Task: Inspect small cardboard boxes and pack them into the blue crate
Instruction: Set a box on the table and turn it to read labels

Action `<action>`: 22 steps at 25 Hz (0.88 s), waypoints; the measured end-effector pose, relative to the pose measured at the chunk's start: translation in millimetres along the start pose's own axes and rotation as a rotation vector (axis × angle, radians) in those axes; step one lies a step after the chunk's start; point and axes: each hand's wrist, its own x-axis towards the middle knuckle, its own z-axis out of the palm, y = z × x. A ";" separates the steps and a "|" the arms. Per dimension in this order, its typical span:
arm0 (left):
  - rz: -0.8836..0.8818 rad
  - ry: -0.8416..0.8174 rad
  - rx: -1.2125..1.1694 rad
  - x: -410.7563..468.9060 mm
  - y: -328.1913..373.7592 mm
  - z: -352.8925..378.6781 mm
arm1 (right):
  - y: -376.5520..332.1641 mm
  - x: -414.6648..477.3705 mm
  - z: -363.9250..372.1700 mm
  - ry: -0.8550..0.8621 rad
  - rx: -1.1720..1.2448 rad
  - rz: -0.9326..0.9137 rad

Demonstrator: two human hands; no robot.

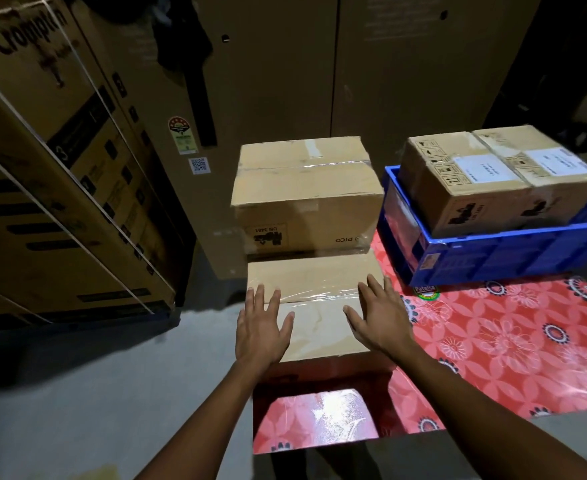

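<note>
While flat hands [262, 329] [380, 320] touch one box [320, 289], the blue crate [493, 252] holds two boxes [458, 188].

— Where is the near box [314, 308]?
— On the mat [493, 344], at its left side. The far box [306, 195] stands right behind it.
— The crate [500, 259]?
— Far right on the mat. In it, a left box [458, 188] and a right box [548, 161] sit side by side.
— Hands?
— Left hand [261, 327] over the near box's left edge, right hand [378, 317] over its right edge.
— Further left?
— Cartons [60, 174], off the mat.
</note>
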 end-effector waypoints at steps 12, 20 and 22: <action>0.020 0.030 0.021 1.1 -0.3 2.0 | 1.4 -7.4 10.8 0.065 -0.065 -0.040; 0.297 0.247 -0.065 14.4 46.1 -40.4 | -2.0 -13.8 -64.1 0.217 0.178 -0.072; 0.439 0.337 -0.128 18.7 86.5 -75.0 | -4.4 -20.5 -103.3 0.356 0.218 -0.112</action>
